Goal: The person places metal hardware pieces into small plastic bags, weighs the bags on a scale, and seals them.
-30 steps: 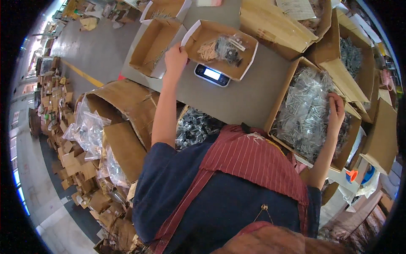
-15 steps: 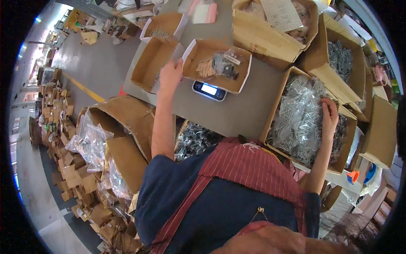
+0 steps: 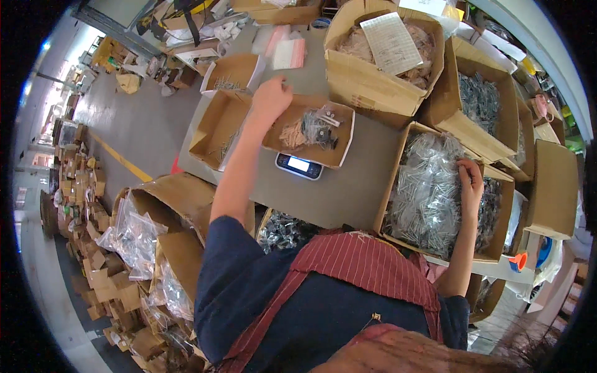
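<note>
My left hand (image 3: pixel 272 99) is over the back left corner of a shallow cardboard tray (image 3: pixel 268 142). Its fingers point away and are mostly hidden by the back of the hand. In that tray lie a clear bag of dark and silvery small parts (image 3: pixel 318 127) and a pile of tan pegs (image 3: pixel 291 134). The tray rests over a small digital scale (image 3: pixel 299 166) with a lit screen. My right hand (image 3: pixel 471 180) is at the right edge of a box of bagged screws (image 3: pixel 423 193). Its fingers are curled against the plastic; what they grip is hidden.
Two more trays with a few screws, a near one (image 3: pixel 211 133) and a far one (image 3: pixel 233 71), stand at the left. Pink-edged plastic bags (image 3: pixel 288 55) lie behind. Large cartons (image 3: pixel 373 84) line the right; an open carton of plastic bags (image 3: pixel 134 239) stands at my left.
My left hand has left the tray's left side and moved away, over its back corner. The view has shifted a little. My right hand stays at the screw box.
</note>
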`<state>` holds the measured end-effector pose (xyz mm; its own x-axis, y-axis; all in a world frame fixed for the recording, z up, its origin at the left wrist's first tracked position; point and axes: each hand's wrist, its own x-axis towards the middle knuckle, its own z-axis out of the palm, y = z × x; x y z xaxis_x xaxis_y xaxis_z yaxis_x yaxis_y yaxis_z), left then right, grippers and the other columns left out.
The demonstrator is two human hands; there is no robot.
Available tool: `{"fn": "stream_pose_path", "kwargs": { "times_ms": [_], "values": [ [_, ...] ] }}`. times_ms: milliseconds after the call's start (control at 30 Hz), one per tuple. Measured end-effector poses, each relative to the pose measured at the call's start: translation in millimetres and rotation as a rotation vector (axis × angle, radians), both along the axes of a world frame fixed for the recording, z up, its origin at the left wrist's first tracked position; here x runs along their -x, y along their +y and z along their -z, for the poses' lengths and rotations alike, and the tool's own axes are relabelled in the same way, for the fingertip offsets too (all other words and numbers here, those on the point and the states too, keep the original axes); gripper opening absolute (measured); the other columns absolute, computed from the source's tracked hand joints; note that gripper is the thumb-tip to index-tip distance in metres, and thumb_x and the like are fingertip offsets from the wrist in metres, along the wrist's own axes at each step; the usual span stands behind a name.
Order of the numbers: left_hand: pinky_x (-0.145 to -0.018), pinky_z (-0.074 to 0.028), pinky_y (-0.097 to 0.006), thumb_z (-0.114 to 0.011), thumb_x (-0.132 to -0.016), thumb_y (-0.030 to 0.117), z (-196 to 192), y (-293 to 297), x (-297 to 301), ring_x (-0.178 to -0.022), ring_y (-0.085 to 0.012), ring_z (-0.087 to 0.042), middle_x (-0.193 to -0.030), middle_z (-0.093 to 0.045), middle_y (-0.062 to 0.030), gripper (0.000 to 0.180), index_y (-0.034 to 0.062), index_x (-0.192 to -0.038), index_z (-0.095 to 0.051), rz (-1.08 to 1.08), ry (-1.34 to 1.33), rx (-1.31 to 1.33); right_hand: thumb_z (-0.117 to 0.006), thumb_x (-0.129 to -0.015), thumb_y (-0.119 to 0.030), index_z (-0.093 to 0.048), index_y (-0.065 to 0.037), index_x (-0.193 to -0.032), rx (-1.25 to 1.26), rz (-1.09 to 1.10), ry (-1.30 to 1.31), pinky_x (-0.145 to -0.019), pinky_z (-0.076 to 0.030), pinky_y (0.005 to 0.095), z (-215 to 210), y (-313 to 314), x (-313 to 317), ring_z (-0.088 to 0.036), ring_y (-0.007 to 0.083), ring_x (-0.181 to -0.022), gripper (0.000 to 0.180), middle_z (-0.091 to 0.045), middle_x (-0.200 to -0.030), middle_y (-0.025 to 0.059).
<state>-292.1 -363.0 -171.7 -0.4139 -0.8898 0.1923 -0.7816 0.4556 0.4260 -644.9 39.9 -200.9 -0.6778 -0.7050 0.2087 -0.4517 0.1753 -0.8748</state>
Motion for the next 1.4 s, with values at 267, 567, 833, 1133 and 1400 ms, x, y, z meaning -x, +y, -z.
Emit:
{"fn": "stream_pose_path", "kwargs": {
  "times_ms": [267, 567, 833, 1133, 1400],
  "values": [
    [-0.087, -0.051, -0.046, -0.060, -0.081, 0.031, 95.4, -156.2, 51.5, -0.096, -0.0416, -0.066, -0.099, -0.068, -0.0277, 0.039, -0.0024, -0.099, -0.070, 0.000, -0.049, -0.143, -0.058, -0.091, -0.005, -0.064, 0.001, -0.097, -0.039, -0.009, 0.040, -0.089, -0.043, 0.0288, -14.1, -2.9, -10.0, -0.058, 0.0182, -0.095, 0.011, -0.064, -0.099, 0.0076],
    [-0.087, -0.051, -0.047, -0.061, -0.081, 0.034, 143.6, -218.3, 55.9, -0.099, -0.0435, -0.065, -0.102, -0.066, -0.0309, 0.046, -0.0064, -0.100, -0.067, -0.236, 0.039, -0.217, -0.058, -0.089, -0.004, -0.063, 0.001, -0.092, -0.127, 0.041, 0.197, -0.089, -0.045, 0.0346, -24.8, -18.5, -19.6, -0.060, 0.0279, -0.096, 0.008, -0.063, -0.099, 0.0128],
    [-0.073, -0.053, -0.044, -0.061, -0.089, 0.035, 125.0, -226.5, 39.3, -0.079, -0.0358, -0.068, -0.087, -0.070, -0.0206, 0.038, -0.0019, -0.096, -0.068, -0.233, 0.069, 0.040, -0.056, -0.088, -0.003, -0.063, 0.001, -0.094, -0.103, 0.029, 0.201, -0.084, -0.046, 0.0353, -27.4, -23.4, -17.9, -0.060, 0.0278, -0.090, 0.010, -0.063, -0.096, 0.0129],
    [-0.051, -0.037, -0.022, -0.060, -0.094, 0.016, -36.5, -1.1, 54.6, -0.057, -0.0066, -0.047, -0.069, -0.054, 0.0027, 0.014, 0.0039, -0.086, -0.058, 0.199, 1.154, -0.171, -0.056, -0.084, 0.010, -0.065, 0.000, -0.098, 0.020, -0.030, 0.459, -0.093, -0.046, 0.0392, -83.3, -15.6, -77.4, -0.060, 0.0303, -0.105, 0.020, -0.063, -0.112, 0.0151],
    [-0.055, -0.048, -0.031, -0.068, -0.084, 0.009, -33.3, 252.5, 26.6, -0.063, -0.0198, -0.062, -0.075, -0.061, -0.0079, 0.008, 0.0071, -0.090, -0.063, 0.691, 0.739, 0.087, -0.063, -0.094, -0.008, -0.050, 0.002, -0.129, 0.023, -0.490, -0.151, -0.082, -0.053, 0.0326, -113.6, -38.0, -174.3, -0.066, 0.0193, -0.092, 0.039, -0.065, -0.108, 0.0131]
  ]
}}
